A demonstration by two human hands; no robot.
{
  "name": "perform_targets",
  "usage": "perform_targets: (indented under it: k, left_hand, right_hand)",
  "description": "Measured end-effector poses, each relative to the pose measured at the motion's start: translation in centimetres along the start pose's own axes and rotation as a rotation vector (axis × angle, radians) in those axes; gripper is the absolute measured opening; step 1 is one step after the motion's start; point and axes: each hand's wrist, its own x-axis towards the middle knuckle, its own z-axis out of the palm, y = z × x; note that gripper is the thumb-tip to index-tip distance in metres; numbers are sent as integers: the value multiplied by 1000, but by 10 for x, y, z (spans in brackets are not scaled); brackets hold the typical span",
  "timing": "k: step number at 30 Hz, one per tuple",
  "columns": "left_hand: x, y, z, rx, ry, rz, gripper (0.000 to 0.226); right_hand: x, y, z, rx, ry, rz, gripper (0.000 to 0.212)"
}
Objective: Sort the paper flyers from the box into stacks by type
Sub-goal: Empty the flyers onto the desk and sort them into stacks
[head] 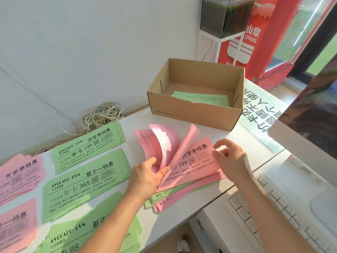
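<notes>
where the pile (184, 193) lies: tabletop's near edge, long way left-right
left hand (145, 175): pinches lifted pink flyers (173, 139)
right hand (230, 161): curled at right end, grip unclear

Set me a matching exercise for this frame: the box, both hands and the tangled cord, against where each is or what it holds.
Things:
1. cardboard box
2. left hand
3. right hand
4. tangled cord

Places or states:
a. beyond the far edge of the table
b. grips the lifted pink flyers
c. contains a green flyer
d. at the right edge of the flat pink flyer

Pairs: 1-c, 2-b, 3-d, 4-a
</notes>
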Motion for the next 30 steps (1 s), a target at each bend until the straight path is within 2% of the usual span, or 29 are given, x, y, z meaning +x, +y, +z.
perform_targets:
  k: [4,7,10,12,15,18,19,21,22,24,27,28,30]
  left_hand:
    - [1,-6,1,-34,-54,-42,61]
    - [0,-6,1,-51,-85,-51,68]
    - [0,-5,1,-36,-86,-46,49]
    - [0,-4,1,-36,-71,-18,39]
    - [0,-4,1,27,-40,41,29]
    - [0,-4,2,85,-3,94,16]
    - [0,-4,2,70,2,93,24]
    - [-2,-1,2,24,1,78,64]
    - [-4,-1,1,31,6,97,77]
    - [-5,-2,1,68,0,178,80]
    - [-6,3,-1,107,-63,185,57]
    - [-5,5,-2,137,-100,162,60]
    - [-4,11,-3,220,-153,160,80]
  right_hand:
    - [4,-3,1,15,-27,17,23]
    - [3,-7,-3,135,-40,45,22]
    - [1,-11,-6,272,-30,78,38]
    - [1,-13,-8,263,-38,72,44]
    - [2,-18,-10,189,-52,53,26]
    - [4,-19,-11,222,-55,85,16]
    - [4,-20,-11,241,-54,95,15]
    - [5,-22,-10,269,-54,101,19]
    - [5,-23,-10,275,-53,101,21]
    - [4,-25,-9,289,-52,99,24]
    - [4,-26,-6,422,-62,87,27]
    - [5,-26,-5,520,-79,91,28]
    - [6,-30,-3,720,-148,111,26]
